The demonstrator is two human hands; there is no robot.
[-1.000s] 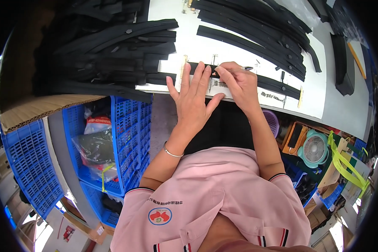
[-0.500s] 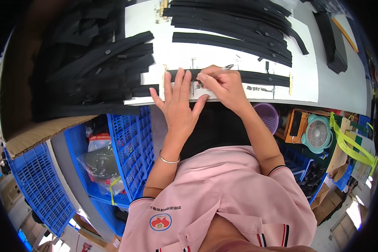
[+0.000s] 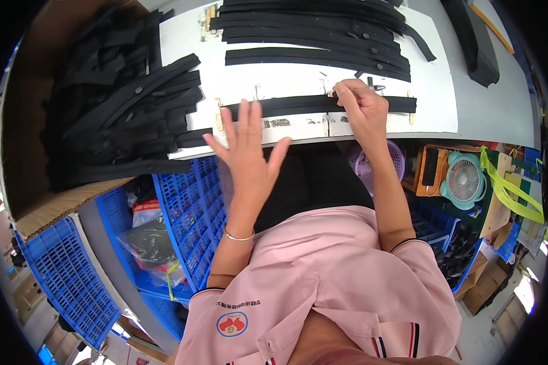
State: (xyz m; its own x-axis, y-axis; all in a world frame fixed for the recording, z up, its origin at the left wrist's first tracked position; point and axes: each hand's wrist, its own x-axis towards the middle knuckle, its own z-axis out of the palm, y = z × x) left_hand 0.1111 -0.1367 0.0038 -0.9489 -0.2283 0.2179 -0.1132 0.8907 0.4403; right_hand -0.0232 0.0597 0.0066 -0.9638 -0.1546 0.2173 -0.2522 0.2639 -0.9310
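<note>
A black fabric strip (image 3: pixel 295 106) lies lengthwise along the near edge of the white board (image 3: pixel 435 115), between two small tan stops. My left hand (image 3: pixel 248 152) is spread over the left part of this strip, fingertips at its surface. Above the strip's right half, my right hand (image 3: pixel 366 112) is closed around a slim pen (image 3: pixel 376 87), its tip pointing down-left by the strip. Dark marks and thin lines show on the board below the strip. Farther back, several similar black strips (image 3: pixel 310 58) lie side by side, some with small round dark pieces on them.
A heap of black strips (image 3: pixel 115 109) fills the left side next to a cardboard box (image 3: pixel 73 204). A long black object (image 3: pixel 472 45) lies at the far right. Below the table are blue crates (image 3: pixel 192 219), a purple basket (image 3: pixel 396 159) and a teal fan (image 3: pixel 466 179).
My right hand has moved right along the strip with the pen. My left hand has shifted slightly left, and its fingers are still spread. The whole view has shifted a little.
</note>
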